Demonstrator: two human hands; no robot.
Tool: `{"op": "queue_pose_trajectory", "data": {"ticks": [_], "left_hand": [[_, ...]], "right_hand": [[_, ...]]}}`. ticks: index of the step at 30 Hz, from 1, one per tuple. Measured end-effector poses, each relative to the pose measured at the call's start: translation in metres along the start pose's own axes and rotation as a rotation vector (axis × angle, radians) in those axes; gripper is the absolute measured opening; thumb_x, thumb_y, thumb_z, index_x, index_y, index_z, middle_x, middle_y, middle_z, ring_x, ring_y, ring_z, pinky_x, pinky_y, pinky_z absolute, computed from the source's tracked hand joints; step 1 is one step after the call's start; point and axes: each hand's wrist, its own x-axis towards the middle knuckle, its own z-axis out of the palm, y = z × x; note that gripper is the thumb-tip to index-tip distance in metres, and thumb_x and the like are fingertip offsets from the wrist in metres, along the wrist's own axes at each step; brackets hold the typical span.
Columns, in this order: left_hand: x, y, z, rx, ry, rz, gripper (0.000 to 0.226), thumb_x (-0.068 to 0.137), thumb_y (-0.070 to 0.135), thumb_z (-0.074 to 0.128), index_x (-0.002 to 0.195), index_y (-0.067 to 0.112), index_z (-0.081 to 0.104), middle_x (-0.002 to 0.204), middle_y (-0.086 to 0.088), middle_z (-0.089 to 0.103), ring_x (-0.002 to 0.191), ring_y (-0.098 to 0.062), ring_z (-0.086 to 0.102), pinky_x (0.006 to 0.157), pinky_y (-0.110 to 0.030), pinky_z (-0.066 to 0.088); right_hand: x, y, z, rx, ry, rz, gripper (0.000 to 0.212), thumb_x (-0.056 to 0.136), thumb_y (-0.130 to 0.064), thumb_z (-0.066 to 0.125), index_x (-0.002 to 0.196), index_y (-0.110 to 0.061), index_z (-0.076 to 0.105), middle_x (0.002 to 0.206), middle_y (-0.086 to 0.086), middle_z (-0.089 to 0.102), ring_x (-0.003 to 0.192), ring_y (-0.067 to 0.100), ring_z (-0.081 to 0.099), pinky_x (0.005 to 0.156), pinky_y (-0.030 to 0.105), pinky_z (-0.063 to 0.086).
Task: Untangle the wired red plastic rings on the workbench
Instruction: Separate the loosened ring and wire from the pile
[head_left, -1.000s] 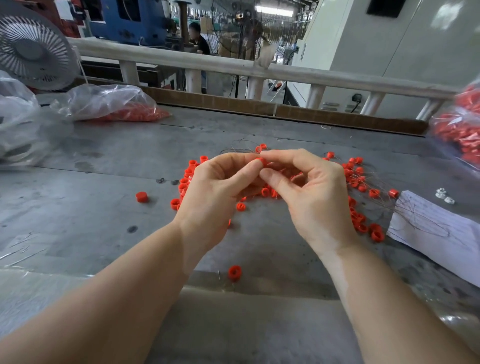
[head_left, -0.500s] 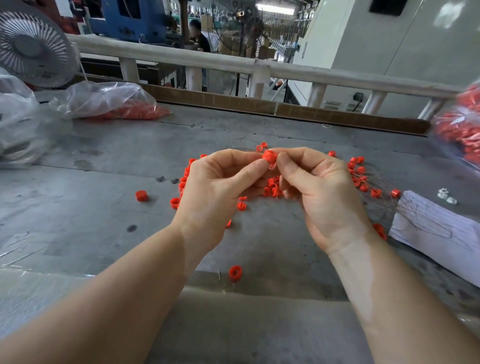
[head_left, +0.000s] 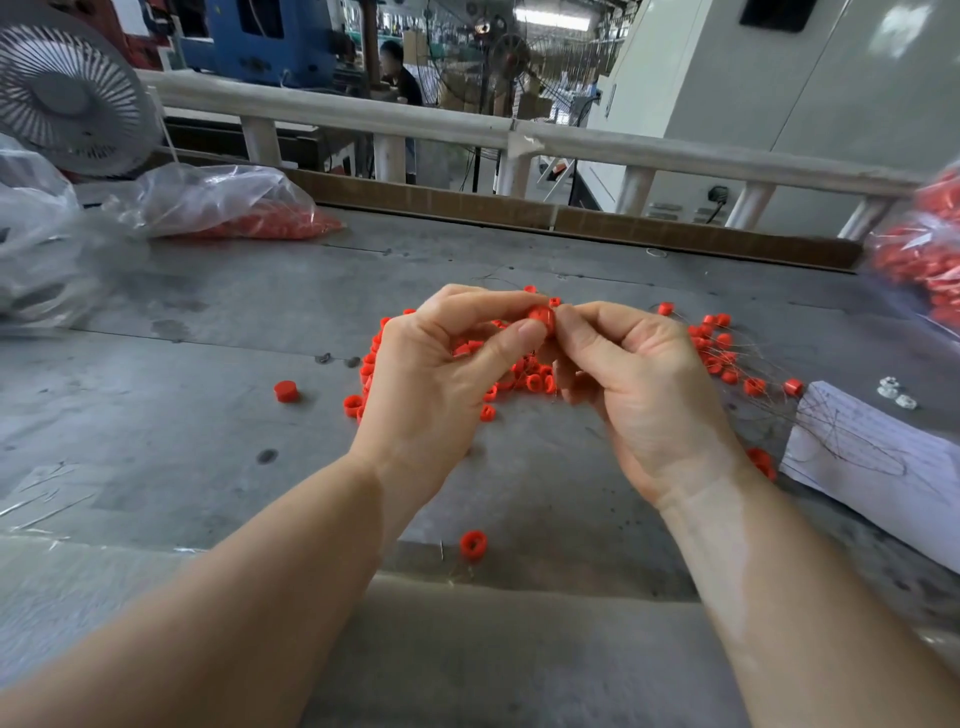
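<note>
Left hand (head_left: 436, 384) pinches one red ring (head_left: 540, 316) in a thumb-and-finger grip above the tangle (head_left: 519, 376) on the counter (head_left: 208, 415). Right hand (head_left: 639, 384), at its 3 o'clock, fingertips closed against it. I'd ease the wire out slowly, not yank.

A second ago both hands sit low over the pile of red rings (head_left: 524, 376) with only a sliver of red between the fingertips. Now the left hand (head_left: 441, 374) and right hand (head_left: 634, 384) are raised slightly, and one ring (head_left: 540, 316) shows clear of the heap, pinched between the left thumb and forefinger. The right hand's fingertips (head_left: 563, 317) now press against that ring's side, with its wrist turned more outward.
</note>
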Motion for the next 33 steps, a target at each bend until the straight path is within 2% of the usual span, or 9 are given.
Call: {"op": "queue_pose_trajectory", "data": {"ticks": [4,9,13,18,22,25,29,33], "left_hand": [[-0.0002,-0.0002,-0.0009,0.104,0.027,0.064,0.016,0.079,0.010,0.069,0.092,0.018,0.070,0.084,0.001,0.068,0.078,-0.002,0.065,0.075,-0.017,0.049],[0.0006,0.0000,-0.0031,0.210,0.031,0.106,0.016,0.081,0.006,0.069,0.089,0.020,0.070,0.087,-0.008,0.067,0.084,-0.017,0.065,0.082,-0.034,0.053],[0.0011,-0.0003,-0.0035,0.221,0.020,0.122,0.013,0.081,0.005,0.069,0.088,0.016,0.070,0.086,-0.009,0.066,0.082,-0.015,0.064,0.079,-0.030,0.053],[0.0007,-0.0013,-0.0014,0.076,-0.027,0.067,0.019,0.081,0.004,0.067,0.095,0.016,0.069,0.089,-0.006,0.066,0.081,-0.006,0.063,0.075,-0.016,0.048],[0.0001,-0.0037,-0.0019,-0.024,-0.056,0.004,0.024,0.075,0.020,0.066,0.099,0.019,0.070,0.094,-0.010,0.069,0.086,-0.023,0.062,0.083,-0.025,0.051],[-0.0001,-0.0044,-0.0017,-0.102,-0.078,-0.020,0.027,0.073,0.020,0.066,0.100,0.017,0.070,0.092,-0.010,0.071,0.082,-0.019,0.062,0.081,-0.023,0.052],[0.0009,-0.0055,-0.0023,-0.181,-0.082,-0.054,0.027,0.072,0.017,0.066,0.099,0.019,0.068,0.085,0.001,0.070,0.077,-0.008,0.064,0.072,-0.017,0.050],[0.0007,-0.0056,-0.0026,-0.179,-0.062,-0.073,0.021,0.073,0.015,0.066,0.095,0.016,0.069,0.080,0.003,0.072,0.077,-0.008,0.066,0.070,-0.017,0.051]], "right_hand": [[-0.0012,-0.0003,-0.0001,-0.004,0.019,-0.016,0.019,0.084,-0.019,0.061,0.068,-0.018,0.071,0.061,-0.003,0.065,0.054,0.006,0.051,0.049,0.016,0.039],[-0.0010,0.0005,-0.0003,-0.019,-0.002,-0.032,0.017,0.081,-0.021,0.061,0.068,-0.020,0.072,0.060,-0.003,0.064,0.052,0.007,0.049,0.048,0.017,0.038],[-0.0006,0.0013,-0.0010,-0.027,-0.011,-0.030,0.017,0.080,-0.022,0.060,0.068,-0.021,0.072,0.061,-0.003,0.064,0.053,0.007,0.050,0.048,0.017,0.038],[-0.0002,-0.0011,-0.0034,0.020,0.012,-0.019,0.013,0.078,-0.020,0.062,0.071,-0.020,0.073,0.064,-0.001,0.065,0.054,0.007,0.050,0.048,0.017,0.039],[-0.0010,-0.0033,-0.0043,0.031,0.030,-0.039,0.004,0.075,-0.020,0.070,0.072,-0.020,0.074,0.062,-0.001,0.062,0.054,0.008,0.048,0.048,0.016,0.039],[-0.0020,-0.0047,-0.0042,0.043,0.042,-0.047,0.008,0.070,-0.024,0.068,0.074,-0.020,0.072,0.066,-0.002,0.066,0.055,0.008,0.047,0.049,0.016,0.040],[-0.0029,-0.0069,-0.0037,0.046,0.026,-0.065,0.007,0.070,-0.023,0.067,0.074,-0.021,0.072,0.069,-0.007,0.069,0.055,0.004,0.048,0.049,0.015,0.040],[-0.0024,-0.0057,-0.0050,0.049,0.023,-0.045,0.004,0.072,-0.023,0.069,0.074,-0.021,0.071,0.069,-0.005,0.069,0.057,0.006,0.052,0.048,0.015,0.040]]}}
